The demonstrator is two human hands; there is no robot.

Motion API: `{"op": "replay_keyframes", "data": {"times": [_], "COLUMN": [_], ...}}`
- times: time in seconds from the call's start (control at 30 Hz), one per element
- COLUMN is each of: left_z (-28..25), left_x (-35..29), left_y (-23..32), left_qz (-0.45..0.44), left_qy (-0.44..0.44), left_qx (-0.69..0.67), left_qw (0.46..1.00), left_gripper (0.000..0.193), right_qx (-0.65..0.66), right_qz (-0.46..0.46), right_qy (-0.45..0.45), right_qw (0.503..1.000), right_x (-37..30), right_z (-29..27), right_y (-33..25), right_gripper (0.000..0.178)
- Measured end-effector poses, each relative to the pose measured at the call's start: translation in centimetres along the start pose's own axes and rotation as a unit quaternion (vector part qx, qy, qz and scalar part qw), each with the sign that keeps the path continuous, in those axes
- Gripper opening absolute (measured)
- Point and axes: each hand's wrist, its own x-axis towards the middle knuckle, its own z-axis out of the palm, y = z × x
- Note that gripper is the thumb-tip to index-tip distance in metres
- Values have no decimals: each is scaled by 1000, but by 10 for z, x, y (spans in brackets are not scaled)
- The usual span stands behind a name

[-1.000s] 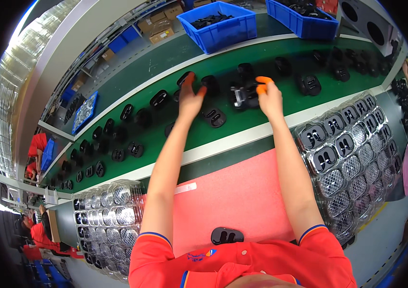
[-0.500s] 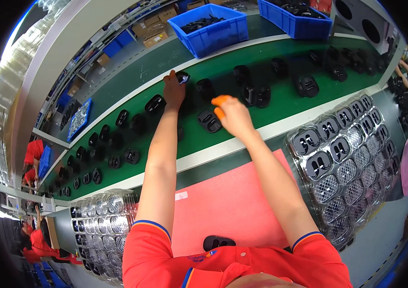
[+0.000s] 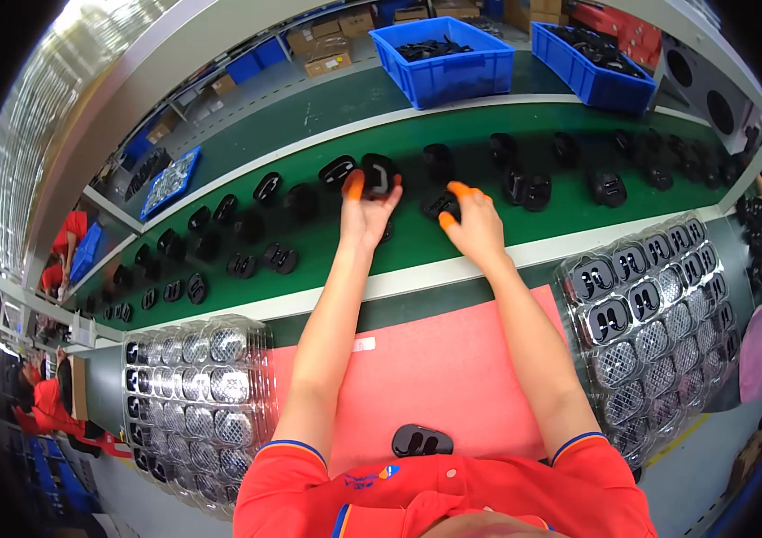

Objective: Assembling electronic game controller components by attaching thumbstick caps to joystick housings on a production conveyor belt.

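My left hand, an orange cover on one fingertip, grips a rounded black plastic shell above the green belt. The shell is slightly blurred, its face glossy. To its left lies another black shell. My right hand, with orange covers on thumb and forefinger, closes on the right edge of a black plastic part with slots on the belt. In front of my body, a black oval part with two glossy slots rests on the pink mat.
Rows of black parts extend along the belt both ways. Clear blister trays stand left and right of the mat, some pockets holding black parts. Beyond the belt are two blue bins with black pieces. Other people work at left.
My left hand has come back from the belt's far side, lifting the black shell. My right hand has closed in on the slotted part. The view has shifted slightly.
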Motion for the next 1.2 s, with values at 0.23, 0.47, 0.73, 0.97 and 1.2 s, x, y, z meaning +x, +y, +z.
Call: {"op": "replay_keyframes", "data": {"times": [0.23, 0.47, 0.73, 0.97, 1.2], "left_z": [27, 39, 49, 46, 51], "left_x": [-28, -36, -51, -46, -27], "left_y": [-28, -55, -62, -53, -45], "left_qz": [-44, 17, 108, 125, -6], "left_qy": [-28, -84, -89, -133, -98], "left_qx": [255, 438, 461, 368, 213], "left_qw": [966, 895, 876, 912, 972], "left_gripper": [53, 62, 67, 61, 49], "right_qx": [573, 340, 343, 492, 311], "right_qz": [236, 60, 36, 114, 113], "right_qy": [-5, 60, 40, -8, 67], "right_qw": [784, 936, 938, 863, 941], "right_x": [8, 4, -2, 6, 25], "right_z": [-12, 7, 0, -7, -8], "right_y": [-7, 6, -15, -13, 36], "right_gripper": [37, 30, 32, 32, 21]}}
